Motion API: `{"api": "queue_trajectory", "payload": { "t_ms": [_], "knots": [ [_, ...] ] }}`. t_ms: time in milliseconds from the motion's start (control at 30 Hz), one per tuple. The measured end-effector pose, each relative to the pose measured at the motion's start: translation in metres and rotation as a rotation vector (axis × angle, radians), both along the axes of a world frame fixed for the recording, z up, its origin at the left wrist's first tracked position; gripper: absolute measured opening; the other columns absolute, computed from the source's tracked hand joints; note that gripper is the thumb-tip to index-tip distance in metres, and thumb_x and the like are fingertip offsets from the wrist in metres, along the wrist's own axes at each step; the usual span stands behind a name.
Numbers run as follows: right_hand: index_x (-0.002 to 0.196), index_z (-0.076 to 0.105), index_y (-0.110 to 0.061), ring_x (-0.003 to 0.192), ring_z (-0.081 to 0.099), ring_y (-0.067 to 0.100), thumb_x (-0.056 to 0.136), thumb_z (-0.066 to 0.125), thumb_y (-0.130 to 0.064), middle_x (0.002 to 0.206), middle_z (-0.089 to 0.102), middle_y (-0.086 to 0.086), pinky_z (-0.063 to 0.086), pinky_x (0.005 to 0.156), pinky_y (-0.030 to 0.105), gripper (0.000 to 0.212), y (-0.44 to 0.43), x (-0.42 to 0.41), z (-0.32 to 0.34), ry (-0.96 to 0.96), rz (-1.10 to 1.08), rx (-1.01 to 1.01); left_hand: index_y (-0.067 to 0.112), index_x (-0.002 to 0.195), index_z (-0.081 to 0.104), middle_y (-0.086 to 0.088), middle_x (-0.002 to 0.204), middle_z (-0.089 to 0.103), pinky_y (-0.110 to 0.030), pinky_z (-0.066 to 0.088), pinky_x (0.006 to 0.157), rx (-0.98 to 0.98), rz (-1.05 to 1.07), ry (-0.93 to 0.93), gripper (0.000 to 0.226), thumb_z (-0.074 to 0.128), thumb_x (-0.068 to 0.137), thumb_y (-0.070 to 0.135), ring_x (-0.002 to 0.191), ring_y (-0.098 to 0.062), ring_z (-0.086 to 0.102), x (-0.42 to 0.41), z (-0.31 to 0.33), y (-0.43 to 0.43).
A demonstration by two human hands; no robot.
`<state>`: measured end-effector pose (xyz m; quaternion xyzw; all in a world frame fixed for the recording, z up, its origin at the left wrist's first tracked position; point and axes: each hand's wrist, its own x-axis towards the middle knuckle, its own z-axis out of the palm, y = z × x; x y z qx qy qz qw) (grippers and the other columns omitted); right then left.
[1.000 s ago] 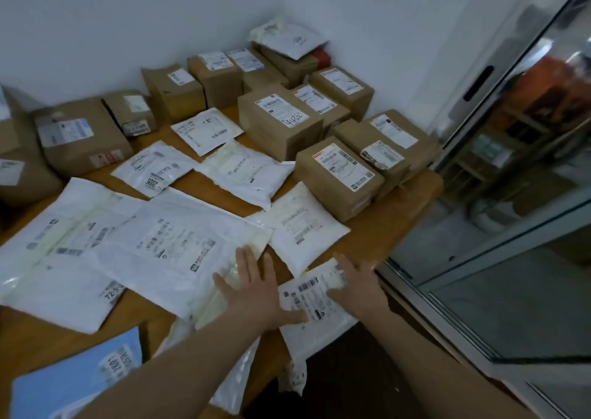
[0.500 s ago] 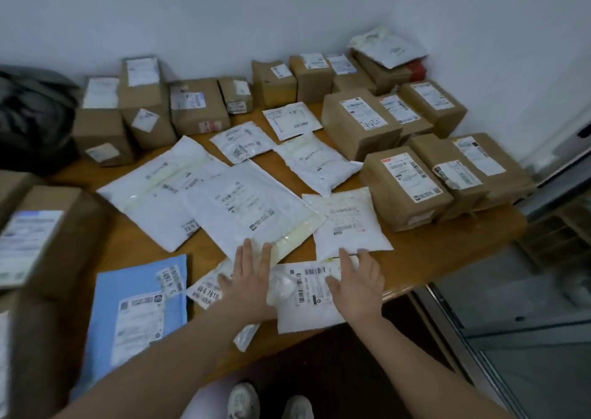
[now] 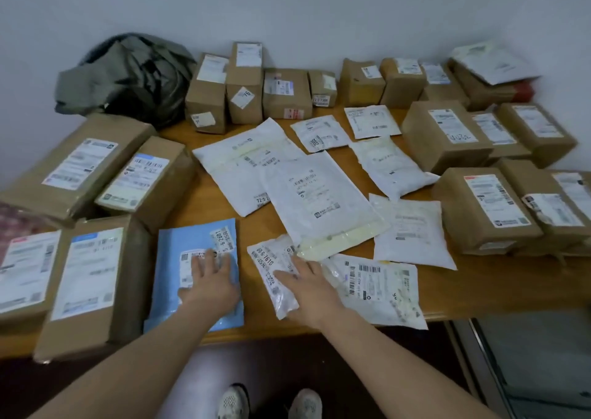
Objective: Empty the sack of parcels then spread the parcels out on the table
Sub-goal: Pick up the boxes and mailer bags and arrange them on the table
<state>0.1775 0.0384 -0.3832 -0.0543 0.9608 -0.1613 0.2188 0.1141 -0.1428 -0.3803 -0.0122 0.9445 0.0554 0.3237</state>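
Fingers (image 3: pixel 295 270) straight, gripping nothing: right hand (image 3: pixel 308 290) presses the clear parcel (image 3: pixel 268 258) lying eleven-to-five; left hand (image 3: pixel 209 282), the blue mailer (image 3: pixel 169 290).

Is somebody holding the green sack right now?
No, the grey-green sack lies crumpled by the wall, while the left hand rests on the blue mailer and the right hand on a clear parcel.

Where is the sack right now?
In the head view the crumpled grey-green sack sits at the far left of the table, against the wall, just left of the back row of cardboard boxes.
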Motion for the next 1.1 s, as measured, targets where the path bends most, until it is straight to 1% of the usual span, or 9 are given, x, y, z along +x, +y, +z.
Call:
{"api": "queue_trajectory", "payload": {
  "t_ms": [200, 300, 400, 467, 533, 667, 867, 1033, 1100],
  "knots": [
    [0.144, 0.035, -0.027, 0.138, 0.023, 0.024, 0.09, 0.056, -0.031, 0.154, 0.023, 0.004, 0.03, 0.111, 0.038, 0.058, -0.029, -0.005, 0.002, 0.038, -0.055, -0.083, 0.029, 0.15, 0.011, 0.0, 0.16, -0.001, -0.052, 0.014, 0.115, -0.013, -0.111, 0.204, 0.057, 0.026, 0.096, 0.042, 0.147, -0.025, -0.006, -0.011, 0.005, -0.009],
    [0.127, 0.058, -0.023, 0.119, 0.049, 0.029, 0.082, 0.063, -0.017, 0.13, 0.053, 0.006, 0.046, 0.096, 0.048, 0.045, -0.024, -0.013, -0.001, 0.375, -0.213, -0.062, 0.026, 0.151, 0.013, -0.001, 0.16, 0.001, -0.045, 0.007, 0.118, 0.112, -0.308, 0.272, 0.088, 0.005, 0.074, 0.068, 0.147, -0.023, -0.005, -0.009, 0.005, 0.003],
    [0.14, 0.039, -0.037, 0.141, 0.019, 0.035, 0.085, 0.063, -0.019, 0.153, 0.024, 0.008, 0.023, 0.113, 0.055, 0.063, 0.0, -0.029, 0.001, 0.303, -0.341, 0.083, 0.031, 0.151, 0.002, -0.002, 0.159, -0.012, -0.045, 0.007, 0.118, 0.203, -0.474, 0.136, 0.107, 0.009, 0.062, 0.09, 0.146, -0.022, -0.017, -0.006, 0.002, 0.02],
    [0.147, 0.015, -0.045, 0.145, -0.003, 0.032, 0.092, 0.056, -0.028, 0.159, -0.006, 0.002, 0.014, 0.116, 0.051, 0.071, 0.018, -0.04, 0.002, 0.064, -0.281, 0.185, 0.037, 0.149, -0.007, -0.002, 0.157, -0.021, -0.048, 0.002, 0.119, 0.16, -0.53, 0.084, 0.091, 0.037, 0.08, 0.075, 0.144, -0.023, -0.023, -0.005, -0.002, 0.029],
    [0.148, 0.012, -0.042, 0.142, 0.013, 0.031, 0.095, 0.052, -0.028, 0.158, 0.007, 0.005, 0.03, 0.11, 0.047, 0.068, 0.028, -0.048, 0.001, -0.012, -0.227, 0.2, 0.039, 0.148, -0.011, -0.004, 0.157, -0.022, -0.05, 0.002, 0.118, 0.13, -0.532, 0.061, 0.089, 0.048, 0.085, 0.06, 0.144, -0.024, -0.022, -0.003, -0.004, 0.035],
    [0.149, 0.02, -0.026, 0.123, 0.04, 0.03, 0.098, 0.04, -0.02, 0.132, 0.042, 0.012, 0.038, 0.098, 0.038, 0.055, 0.03, -0.052, -0.005, 0.016, -0.099, 0.318, 0.038, 0.148, -0.013, -0.005, 0.157, -0.022, -0.051, 0.003, 0.117, 0.113, -0.536, 0.033, 0.087, 0.047, 0.088, 0.057, 0.145, -0.026, -0.02, -0.004, -0.009, 0.035],
    [0.14, 0.034, -0.017, 0.115, 0.047, 0.028, 0.097, 0.041, -0.015, 0.123, 0.048, 0.012, 0.043, 0.087, 0.036, 0.044, 0.029, -0.057, -0.012, 0.052, -0.148, 0.332, 0.038, 0.148, -0.014, -0.004, 0.157, -0.021, -0.051, 0.004, 0.117, 0.127, -0.548, 0.03, 0.087, 0.048, 0.088, 0.056, 0.145, -0.026, -0.019, -0.007, -0.008, 0.035],
    [0.149, 0.022, -0.026, 0.123, 0.041, 0.027, 0.094, 0.042, -0.041, 0.134, 0.043, 0.008, 0.041, 0.097, 0.039, 0.06, 0.039, -0.052, -0.001, 0.054, -0.215, 0.159, 0.026, 0.15, -0.015, -0.008, 0.158, -0.017, -0.054, -0.003, 0.115, 0.103, -0.542, 0.115, 0.094, 0.04, 0.084, 0.064, 0.144, -0.027, -0.021, -0.006, -0.005, 0.04],
    [0.145, 0.034, -0.024, 0.122, 0.045, 0.025, 0.085, 0.031, -0.043, 0.135, 0.047, 0.005, 0.042, 0.1, 0.04, 0.063, 0.044, -0.032, 0.003, 0.198, -0.388, 0.052, 0.02, 0.151, -0.009, -0.012, 0.159, -0.008, -0.054, -0.001, 0.115, 0.178, -0.552, 0.231, 0.097, 0.036, 0.081, 0.07, 0.146, -0.03, -0.012, -0.004, -0.004, 0.044]
  ]
}}
